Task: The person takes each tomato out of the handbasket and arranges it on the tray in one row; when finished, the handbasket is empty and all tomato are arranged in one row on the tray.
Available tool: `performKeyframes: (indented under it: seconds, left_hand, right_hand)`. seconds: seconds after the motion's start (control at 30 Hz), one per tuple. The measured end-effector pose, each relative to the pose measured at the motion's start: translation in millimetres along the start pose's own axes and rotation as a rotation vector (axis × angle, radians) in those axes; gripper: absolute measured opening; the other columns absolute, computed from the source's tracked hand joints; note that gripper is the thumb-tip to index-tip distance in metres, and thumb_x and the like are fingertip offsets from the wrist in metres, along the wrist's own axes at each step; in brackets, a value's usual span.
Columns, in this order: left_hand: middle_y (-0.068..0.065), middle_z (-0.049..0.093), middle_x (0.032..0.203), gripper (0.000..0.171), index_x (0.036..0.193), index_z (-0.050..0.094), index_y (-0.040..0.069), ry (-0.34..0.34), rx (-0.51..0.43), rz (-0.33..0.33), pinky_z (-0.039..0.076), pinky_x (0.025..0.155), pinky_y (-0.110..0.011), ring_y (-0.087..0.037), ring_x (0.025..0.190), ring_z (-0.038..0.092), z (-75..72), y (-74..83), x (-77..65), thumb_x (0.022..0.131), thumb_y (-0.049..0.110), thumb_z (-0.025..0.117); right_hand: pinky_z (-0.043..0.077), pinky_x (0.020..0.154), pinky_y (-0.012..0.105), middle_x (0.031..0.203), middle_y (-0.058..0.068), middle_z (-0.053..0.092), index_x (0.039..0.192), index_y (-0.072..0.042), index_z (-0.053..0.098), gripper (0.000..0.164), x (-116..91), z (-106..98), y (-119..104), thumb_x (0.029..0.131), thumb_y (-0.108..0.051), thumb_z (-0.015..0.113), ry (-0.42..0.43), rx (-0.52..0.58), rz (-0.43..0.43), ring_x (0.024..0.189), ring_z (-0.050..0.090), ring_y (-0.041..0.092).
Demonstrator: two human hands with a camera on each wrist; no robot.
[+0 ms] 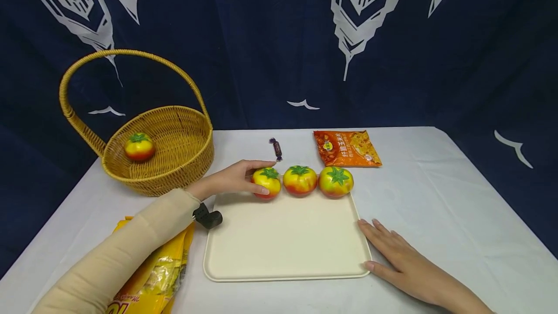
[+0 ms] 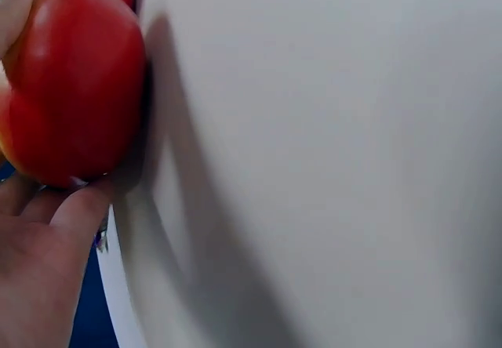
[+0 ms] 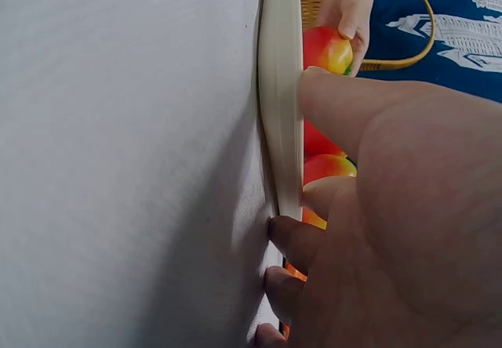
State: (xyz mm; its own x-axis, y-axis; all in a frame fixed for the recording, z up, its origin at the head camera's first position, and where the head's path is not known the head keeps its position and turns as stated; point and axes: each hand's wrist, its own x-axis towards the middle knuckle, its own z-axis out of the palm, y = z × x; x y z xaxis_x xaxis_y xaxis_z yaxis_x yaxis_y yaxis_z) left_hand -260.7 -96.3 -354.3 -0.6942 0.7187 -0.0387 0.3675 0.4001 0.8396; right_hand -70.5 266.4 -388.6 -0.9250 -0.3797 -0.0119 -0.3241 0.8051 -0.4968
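Observation:
Three red-yellow tomatoes with green leafy tops sit in a row along the far edge of a cream tray (image 1: 285, 241). My left hand (image 1: 235, 178) holds the leftmost tomato (image 1: 270, 184), thumb on the near side and fingers behind it. In the left wrist view, that tomato's red side (image 2: 82, 89) lies between thumb and fingers. The middle tomato (image 1: 300, 181) and the right tomato (image 1: 335, 182) stand close beside it. At the tray's right edge, my right hand (image 1: 405, 265) touches the rim with thumb and fingertips, fingers extended.
A wicker basket (image 1: 198, 166) with a tall handle stands at the back left, holding one tomato (image 1: 139, 147). Behind the tray lie a small wrapped candy (image 1: 276, 149) and an orange snack bag (image 1: 347, 149). A yellow packet (image 1: 150, 285) lies partly under the left forearm.

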Motion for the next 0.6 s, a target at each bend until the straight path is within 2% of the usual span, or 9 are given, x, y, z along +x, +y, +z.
performKeyframes:
  seconds: [0.2,0.27,0.4,0.5,0.53,0.6]
  left_hand:
    - [-0.016,0.041,0.14,0.07,0.14,0.041,0.0,0.024,-0.008,0.012,0.031,0.103,-0.031,-0.023,0.123,0.043,3.6,0.3,2.9,0.08,0.011,0.076]
    - [-0.015,0.041,0.141,0.071,0.14,0.04,0.001,0.02,-0.001,0.006,0.031,0.103,-0.031,-0.022,0.124,0.042,3.0,0.1,2.4,0.08,0.013,0.076]
    - [-0.011,0.041,0.141,0.074,0.142,0.038,0.003,-0.01,0.02,-0.002,0.029,0.104,-0.032,-0.02,0.124,0.041,-0.4,0.9,-0.4,0.08,0.014,0.076]
    - [-0.01,0.043,0.139,0.077,0.144,0.035,0.003,-0.042,0.019,-0.004,0.029,0.104,-0.032,-0.02,0.123,0.041,-2.8,1.8,-2.3,0.079,0.011,0.076]
    - [-0.011,0.043,0.138,0.077,0.144,0.034,0.002,-0.052,0.012,-0.001,0.029,0.104,-0.032,-0.021,0.123,0.042,-3.3,1.9,-2.6,0.079,0.009,0.075]
    - [-0.012,0.042,0.138,0.078,0.144,0.032,0.002,-0.07,-0.003,0.006,0.03,0.104,-0.032,-0.022,0.122,0.041,-3.6,1.3,-2.6,0.079,0.007,0.074]
  right_hand:
    - [-0.007,0.096,0.005,0.15,0.005,0.028,0.149,-0.021,0.026,0.07,-1.0,-0.5,-0.3,0.091,-0.048,0.054,0.007,-0.007,-0.013,0.135,0.02,0.035]
    - [-0.006,0.099,0.009,0.15,0.005,0.027,0.149,-0.022,0.026,0.07,-0.6,-0.4,-0.6,0.091,-0.048,0.054,0.002,-0.004,-0.005,0.135,0.02,0.035]
    - [0.003,0.11,0.033,0.15,0.004,0.027,0.149,-0.022,0.026,0.071,0.3,-0.6,-0.9,0.09,-0.049,0.054,-0.007,0.003,0.012,0.136,0.018,0.034]
    - [0.011,0.109,0.048,0.15,0.005,0.027,0.149,-0.022,0.027,0.071,0.4,-0.6,-0.7,0.09,-0.049,0.055,-0.004,0.004,0.01,0.136,0.018,0.034]
    - [0.011,0.109,0.047,0.15,0.005,0.027,0.149,-0.022,0.027,0.071,0.2,-0.4,-0.5,0.09,-0.049,0.055,-0.005,0.005,0.01,0.136,0.018,0.034]
    - [0.006,0.11,0.037,0.15,0.005,0.027,0.149,-0.022,0.027,0.071,-0.1,0.0,0.0,0.09,-0.049,0.054,-0.004,0.005,0.011,0.136,0.018,0.034]
